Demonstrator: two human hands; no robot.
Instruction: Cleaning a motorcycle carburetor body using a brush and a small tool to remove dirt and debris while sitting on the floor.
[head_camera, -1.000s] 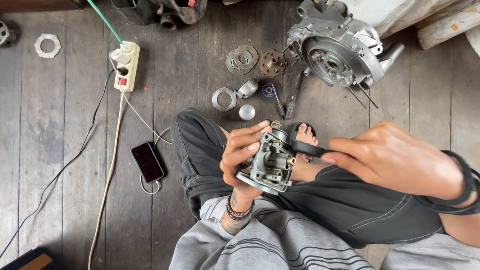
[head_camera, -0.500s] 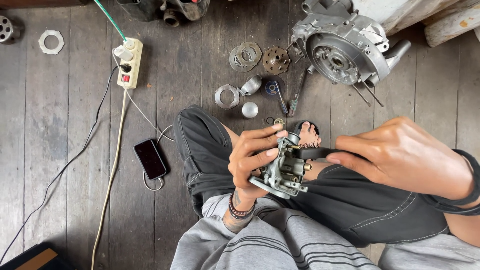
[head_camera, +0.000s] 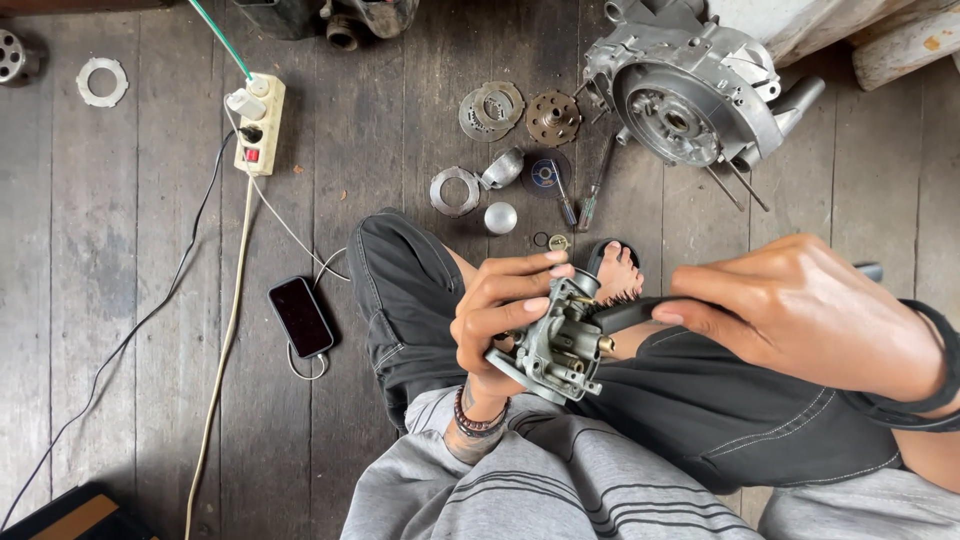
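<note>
1. Grey metal carburettor (head_camera: 555, 345) sits above the seated person's lap, over the dark shorts (head_camera: 700, 400), gripped by the left hand (head_camera: 505, 310) with fingers curled round its top.
2. Right hand (head_camera: 800, 310) is closed on a black tool handle (head_camera: 625, 313) whose tip meets the carburettor.
3. Silver engine casing (head_camera: 690, 95) lies near the wooden floor's (head_camera: 130, 300) far right corner; a black phone (head_camera: 301, 316) lies left of the knee.

You're down on a weathered plank floor (head_camera: 130, 330) in a small engine repair workshop: an opened engine casing (head_camera: 690, 95) beside you, clutch plates (head_camera: 492, 110), loose rings (head_camera: 455, 190) and a power strip (head_camera: 258, 125) scattered around.
</note>
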